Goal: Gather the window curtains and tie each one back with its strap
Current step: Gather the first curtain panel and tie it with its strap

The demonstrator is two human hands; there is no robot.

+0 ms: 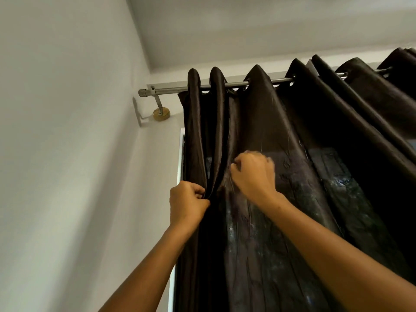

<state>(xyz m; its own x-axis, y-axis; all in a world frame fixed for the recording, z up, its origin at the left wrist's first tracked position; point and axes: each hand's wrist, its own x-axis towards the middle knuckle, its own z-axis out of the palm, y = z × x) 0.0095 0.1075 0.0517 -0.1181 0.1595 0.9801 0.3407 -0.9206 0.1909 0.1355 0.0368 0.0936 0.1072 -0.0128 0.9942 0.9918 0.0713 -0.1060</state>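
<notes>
A dark brown, shiny curtain hangs in folds from a metal rod by its eyelets and covers the window. My left hand grips the two leftmost folds, pinched together near the curtain's left edge. My right hand is a little higher and to the right, fingers curled into the fabric of the neighbouring fold. No strap is in view.
A white side wall stands close on the left. The rod's bracket is fixed to the window wall above the white window frame. More curtain folds run off to the right along the rod.
</notes>
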